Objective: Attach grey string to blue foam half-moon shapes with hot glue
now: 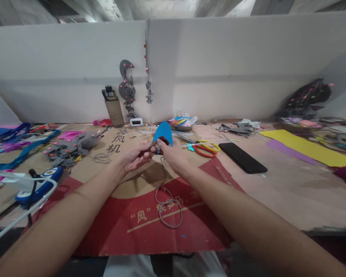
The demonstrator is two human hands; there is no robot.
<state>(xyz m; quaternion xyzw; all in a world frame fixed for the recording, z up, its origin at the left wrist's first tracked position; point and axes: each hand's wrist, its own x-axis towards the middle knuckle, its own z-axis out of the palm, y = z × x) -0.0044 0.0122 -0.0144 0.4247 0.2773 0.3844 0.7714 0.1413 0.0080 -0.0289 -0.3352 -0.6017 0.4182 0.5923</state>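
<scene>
Both my hands meet over the middle of the cardboard-covered table (276, 184). My left hand (136, 154) and my right hand (173, 153) are closed in pinches on a blue teardrop-shaped foam piece (163, 133) that stands upright between them, with a small dark bit at its base. A grey cord (168, 206) hangs down from my hands and lies looped on the red printed cardboard (144, 227) in front of me.
Scissors with red and yellow handles (204, 148) and a black phone (242, 157) lie right of my hands. Yellow and purple foam sheets (305, 147) lie far right. A grey felt heap (72, 146), blue straps and a glue gun (40, 186) are left. A bottle (113, 107) stands at the wall.
</scene>
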